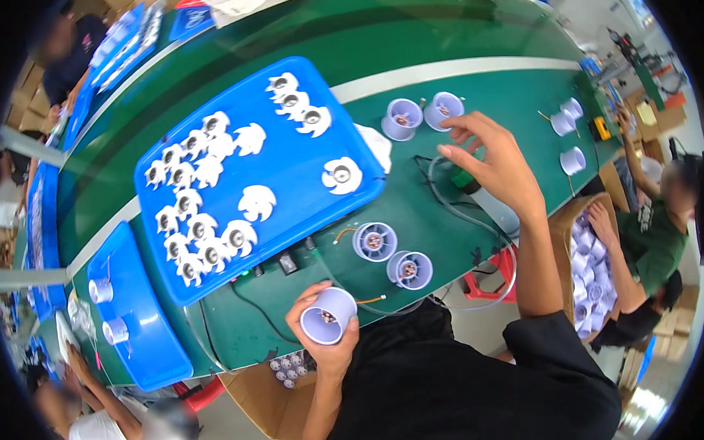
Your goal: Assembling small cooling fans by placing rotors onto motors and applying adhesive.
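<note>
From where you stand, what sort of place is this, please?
Probably a factory assembly floor: a blue tray of white fan wheels, a cardboard box of pale purple housings, and a co-worker beside it.

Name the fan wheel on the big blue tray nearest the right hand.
The lone fan wheel at the right end of the big blue tray; the others lie farther left, away from the right hand.

**Busy green tabletop [510, 96]**

A large blue tray [296, 160] and a narrower blue tray [150, 336] lie toward the left. Rightward, two lilac cylinders [403, 133] stand beyond two nearer cylinders [374, 242]; three more cylinders [572, 162] sit farther right. Dark cables [252, 307] trail near the front edge.
</note>
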